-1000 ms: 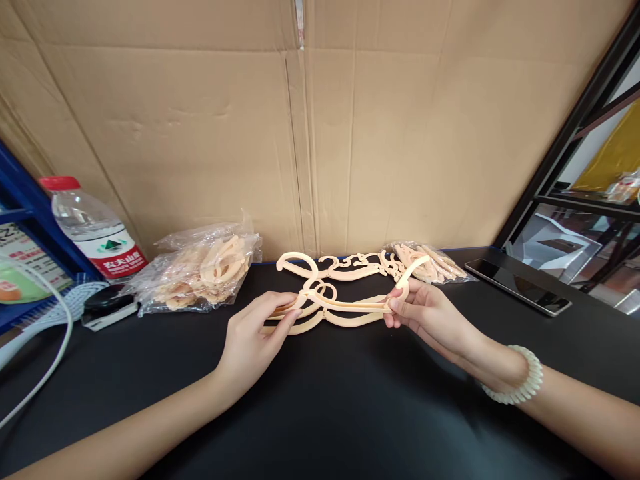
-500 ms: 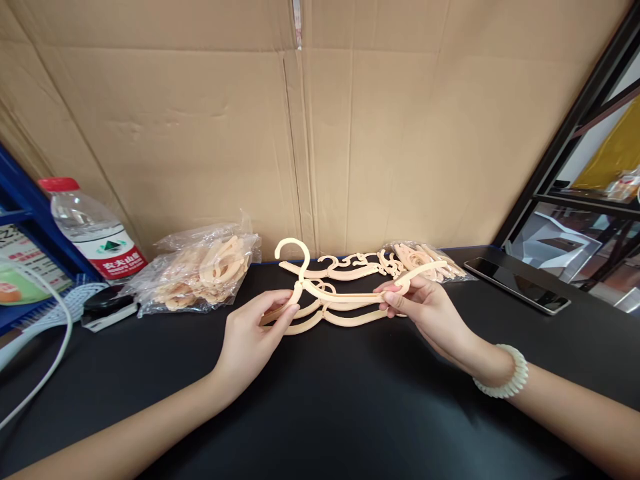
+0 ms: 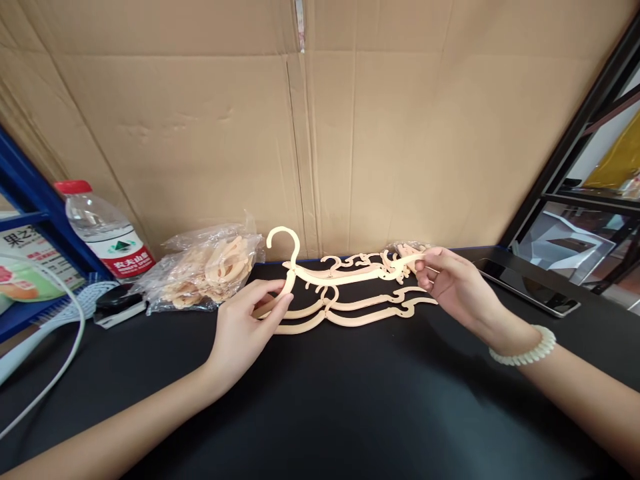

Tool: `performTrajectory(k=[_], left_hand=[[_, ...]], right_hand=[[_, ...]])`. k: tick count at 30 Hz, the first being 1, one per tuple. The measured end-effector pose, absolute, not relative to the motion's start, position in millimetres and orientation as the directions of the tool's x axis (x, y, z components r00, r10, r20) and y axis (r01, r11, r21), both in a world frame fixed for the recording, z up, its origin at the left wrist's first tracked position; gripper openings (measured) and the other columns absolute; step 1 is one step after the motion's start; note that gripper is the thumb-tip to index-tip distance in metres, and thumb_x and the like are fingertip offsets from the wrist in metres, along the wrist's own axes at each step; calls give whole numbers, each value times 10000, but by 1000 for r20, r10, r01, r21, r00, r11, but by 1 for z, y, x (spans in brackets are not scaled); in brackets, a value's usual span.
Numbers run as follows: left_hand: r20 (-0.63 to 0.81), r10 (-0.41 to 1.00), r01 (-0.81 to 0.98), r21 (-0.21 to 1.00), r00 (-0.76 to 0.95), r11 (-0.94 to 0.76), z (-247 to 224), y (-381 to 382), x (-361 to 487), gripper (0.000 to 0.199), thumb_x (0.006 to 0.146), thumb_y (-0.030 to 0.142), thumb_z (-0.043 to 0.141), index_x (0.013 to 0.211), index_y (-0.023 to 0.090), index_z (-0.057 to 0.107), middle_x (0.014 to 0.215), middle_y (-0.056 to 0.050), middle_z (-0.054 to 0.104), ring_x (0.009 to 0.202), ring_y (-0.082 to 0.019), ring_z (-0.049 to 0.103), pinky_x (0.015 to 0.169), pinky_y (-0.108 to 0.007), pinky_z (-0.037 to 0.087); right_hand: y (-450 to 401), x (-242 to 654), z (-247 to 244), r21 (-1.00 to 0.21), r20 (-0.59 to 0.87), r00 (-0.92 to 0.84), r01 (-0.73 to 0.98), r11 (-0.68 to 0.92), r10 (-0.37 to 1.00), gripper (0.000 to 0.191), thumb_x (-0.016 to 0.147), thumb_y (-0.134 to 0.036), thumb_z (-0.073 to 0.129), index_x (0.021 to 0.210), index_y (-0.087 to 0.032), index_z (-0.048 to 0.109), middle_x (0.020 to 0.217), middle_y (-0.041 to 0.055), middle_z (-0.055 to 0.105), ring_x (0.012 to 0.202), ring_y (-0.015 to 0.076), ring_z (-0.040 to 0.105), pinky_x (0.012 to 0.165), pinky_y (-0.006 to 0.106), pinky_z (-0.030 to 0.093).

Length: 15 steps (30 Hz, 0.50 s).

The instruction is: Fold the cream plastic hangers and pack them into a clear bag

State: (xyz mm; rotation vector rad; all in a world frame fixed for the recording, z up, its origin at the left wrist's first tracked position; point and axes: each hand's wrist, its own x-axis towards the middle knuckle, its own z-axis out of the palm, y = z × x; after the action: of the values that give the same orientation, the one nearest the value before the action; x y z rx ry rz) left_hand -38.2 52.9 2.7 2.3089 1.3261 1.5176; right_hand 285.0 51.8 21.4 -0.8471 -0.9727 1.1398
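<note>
A beige plastic clothes hanger (image 3: pixel 330 277) is held up off the table between both hands, its hook pointing upward. My left hand (image 3: pixel 250 320) pinches its left arm just below the hook. At the other end, my right hand (image 3: pixel 457 283) grips the curved right tip between thumb and fingers. Behind and beneath it, more beige hangers (image 3: pixel 360 320) lie on the black tabletop (image 3: pixel 320 400), partly hidden by the left hand. Several small hook-shaped pieces (image 3: pixel 363 259) lie farther back, near the cardboard.
Bagged beige hanger parts (image 3: pixel 205 270) sit at the left, with a water bottle (image 3: pixel 110 230), a hairbrush (image 3: pixel 75 310) and a white cable (image 3: pixel 75 347) beyond. To the right lie another plastic bag (image 3: pixel 410 248) and a phone (image 3: pixel 530 287). A cardboard wall (image 3: pixel 400 133) stands behind.
My right hand has slid outward from the middle of the right arm to its tip. The hanger has risen slightly and shifted left, and the view has turned a little.
</note>
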Motion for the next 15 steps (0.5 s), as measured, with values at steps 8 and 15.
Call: performTrajectory(k=[8, 15], left_hand=[[680, 579, 644, 201, 450, -738, -4, 36, -28, 105, 878, 201, 516, 883, 194, 621, 727, -1, 560, 625, -127, 554, 577, -234, 457], [521, 669, 733, 114, 530, -670, -13, 30, -26, 44, 798, 164, 478, 781, 202, 493, 703, 7, 552, 617, -152, 544, 538, -260, 395]], right_hand=[[52, 325, 46, -900, -204, -488, 435, 35, 849, 139, 759, -310, 696, 813, -194, 641, 667, 34, 708, 586, 166, 626, 508, 260, 429], [51, 334, 52, -646, -258, -442, 740, 186, 859, 114, 734, -301, 661, 694, -200, 628, 696, 31, 706, 670, 172, 614, 579, 255, 433]])
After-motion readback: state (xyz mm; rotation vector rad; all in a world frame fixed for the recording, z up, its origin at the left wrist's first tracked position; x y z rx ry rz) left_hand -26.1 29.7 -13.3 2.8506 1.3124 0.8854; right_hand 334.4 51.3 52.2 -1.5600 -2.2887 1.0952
